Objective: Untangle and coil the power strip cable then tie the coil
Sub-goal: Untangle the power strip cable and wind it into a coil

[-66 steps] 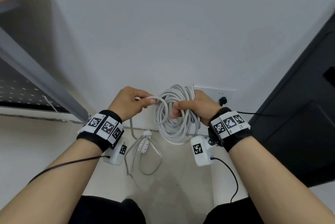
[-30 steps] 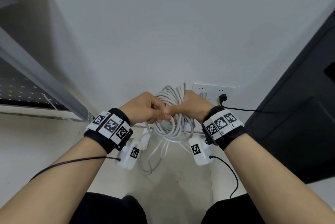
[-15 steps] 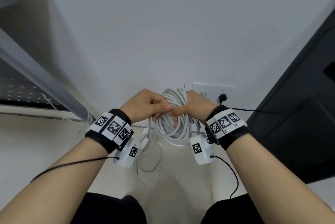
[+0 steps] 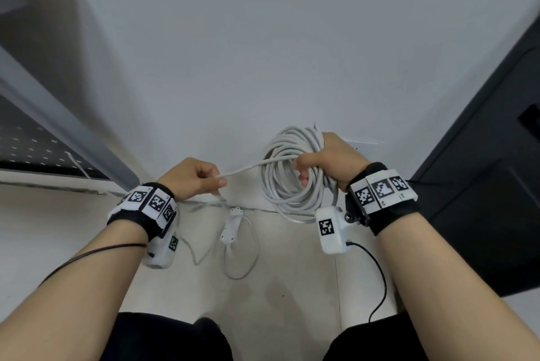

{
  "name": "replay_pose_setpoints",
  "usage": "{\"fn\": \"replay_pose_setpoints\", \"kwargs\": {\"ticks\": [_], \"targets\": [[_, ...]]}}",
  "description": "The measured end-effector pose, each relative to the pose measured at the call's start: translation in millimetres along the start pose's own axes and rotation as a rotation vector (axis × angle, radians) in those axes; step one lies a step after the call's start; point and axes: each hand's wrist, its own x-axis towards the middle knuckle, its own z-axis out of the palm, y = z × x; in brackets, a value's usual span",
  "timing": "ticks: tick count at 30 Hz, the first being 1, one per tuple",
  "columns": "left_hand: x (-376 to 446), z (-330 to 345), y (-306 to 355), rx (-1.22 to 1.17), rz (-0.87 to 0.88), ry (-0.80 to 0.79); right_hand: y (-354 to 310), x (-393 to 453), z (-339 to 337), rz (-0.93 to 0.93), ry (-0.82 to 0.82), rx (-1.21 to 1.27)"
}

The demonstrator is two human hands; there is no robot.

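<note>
From the head camera, the right hand (image 4: pixel 330 160) grips the white cable coil (image 4: pixel 292 173), fingers curled through its upright loops. The left hand (image 4: pixel 191 178) pinches a cable strand (image 4: pixel 251 167) running taut, slightly upward, rightward to the coil. The power strip (image 4: pixel 232 224) lies lengthwise on the floor (image 4: pixel 292 287) below, between both wrists.

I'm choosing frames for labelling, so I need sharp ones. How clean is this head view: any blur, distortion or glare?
Head view: even, soft light with no glare; the coil and both hands, left hand and right hand, are fairly sharp; the desk edge at left is smeared; wide-angle bending shows at the borders.
</note>
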Motion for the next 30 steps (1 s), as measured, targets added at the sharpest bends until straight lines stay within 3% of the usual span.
{"fn": "replay_pose_setpoints", "kwargs": {"ticks": [4,9,14,18,22,27,30], "targets": [[4,1,-8,0.039,-0.024,0.02,2,1,1,0.009,-0.011,0.025],[7,3,-6,0.272,-0.028,0.124,1,1,0,0.005,-0.006,0.05],[11,12,-4,0.37,-0.091,0.09,2,1,-2,0.006,-0.012,0.09],[11,16,-9,0.241,-0.212,0.008,6,3,-4,0.0,-0.007,0.085],[11,11,-20,0.261,-0.259,-0.09,7,4,-8,-0.003,0.015,0.079],[4,3,-50,0.217,-0.336,0.016,6,1,-11,-0.013,0.02,0.077],[-5,1,-81,0.08,-0.474,0.08,6,0,-18,-0.008,0.038,0.097]]}}
